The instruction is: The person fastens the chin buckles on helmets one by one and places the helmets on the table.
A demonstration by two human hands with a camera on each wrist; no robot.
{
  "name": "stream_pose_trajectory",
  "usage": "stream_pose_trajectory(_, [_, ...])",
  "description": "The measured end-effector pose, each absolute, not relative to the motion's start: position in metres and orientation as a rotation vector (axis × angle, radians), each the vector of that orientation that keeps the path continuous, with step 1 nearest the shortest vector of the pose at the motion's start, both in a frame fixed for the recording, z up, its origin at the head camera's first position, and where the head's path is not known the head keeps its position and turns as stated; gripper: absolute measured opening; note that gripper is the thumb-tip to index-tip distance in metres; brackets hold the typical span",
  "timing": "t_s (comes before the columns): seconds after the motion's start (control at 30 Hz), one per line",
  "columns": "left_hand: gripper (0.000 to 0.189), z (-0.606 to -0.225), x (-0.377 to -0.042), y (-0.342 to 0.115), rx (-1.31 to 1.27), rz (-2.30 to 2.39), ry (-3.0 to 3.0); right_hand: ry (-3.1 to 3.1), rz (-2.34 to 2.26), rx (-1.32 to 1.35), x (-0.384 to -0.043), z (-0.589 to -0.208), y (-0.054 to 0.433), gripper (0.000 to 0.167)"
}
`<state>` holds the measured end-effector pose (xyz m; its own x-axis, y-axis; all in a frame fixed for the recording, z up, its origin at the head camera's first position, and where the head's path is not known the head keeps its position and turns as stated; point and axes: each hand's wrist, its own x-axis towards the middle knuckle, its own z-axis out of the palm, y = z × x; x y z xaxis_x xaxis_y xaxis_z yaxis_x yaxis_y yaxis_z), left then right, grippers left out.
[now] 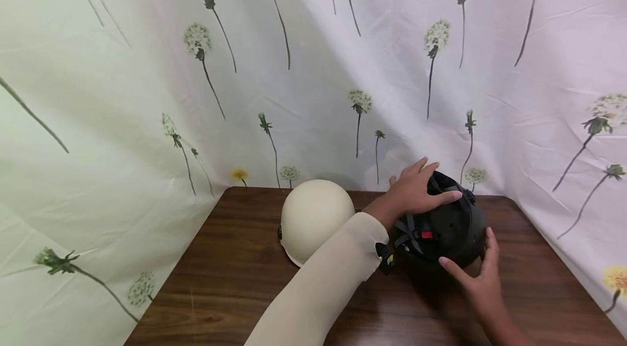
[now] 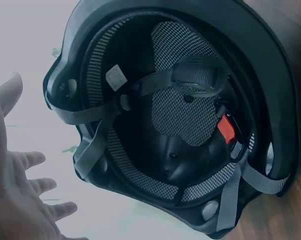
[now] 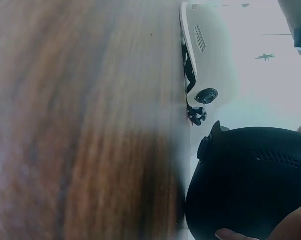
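A black helmet [image 1: 472, 232] is tipped so that its hollow inside faces up and to the left in the head view. My right hand [image 1: 482, 286] holds its shell from the near right, thumb in front and fingers round the side. Above its upper left rim is my left hand [image 1: 416, 191], fingers spread; the left wrist view shows that hand beside the rim with nothing in it. Grey straps [image 2: 230, 195], a red buckle [image 2: 226, 128] and meshed padding [image 2: 183, 110] show inside the helmet. In the right wrist view, a thumb [image 3: 233, 235] lies against the dark shell.
A cream helmet [image 1: 318, 218] stands dome up on the brown wooden table [image 1: 220, 264], left of the black one and partly behind my left sleeve [image 1: 323, 280]. A flower-printed curtain [image 1: 313, 74] hangs round the table's back and sides.
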<state>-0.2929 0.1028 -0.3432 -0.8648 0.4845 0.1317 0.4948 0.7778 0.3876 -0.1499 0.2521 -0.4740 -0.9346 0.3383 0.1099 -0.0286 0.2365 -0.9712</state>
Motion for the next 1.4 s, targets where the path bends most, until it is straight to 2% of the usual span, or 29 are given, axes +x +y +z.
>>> stream_pose_trajectory(0.4, [0.086,-0.351,-0.302,0.111,-0.723,-0.539,-3.000,-2.269,1.520,-0.148,-0.150,-0.475,0.245,0.117])
stream_pose_trajectory(0.7, [0.085,-0.351,-0.303,0.108,-0.757,-0.627,-2.982,-2.377,1.428,-0.156,-0.150,-0.475,0.244,0.133])
stream_pose_trajectory(0.93, [0.084,-0.350,-0.302,0.104,-0.859,-0.612,-2.932,-2.293,1.427,-0.097,-0.150,-0.479,0.240,0.134])
stream_pose_trajectory(1.4, [0.083,-0.367,-0.307,0.072,-1.034,-1.094,-2.807,-2.329,1.111,0.096,-0.143,-0.473,0.243,0.133])
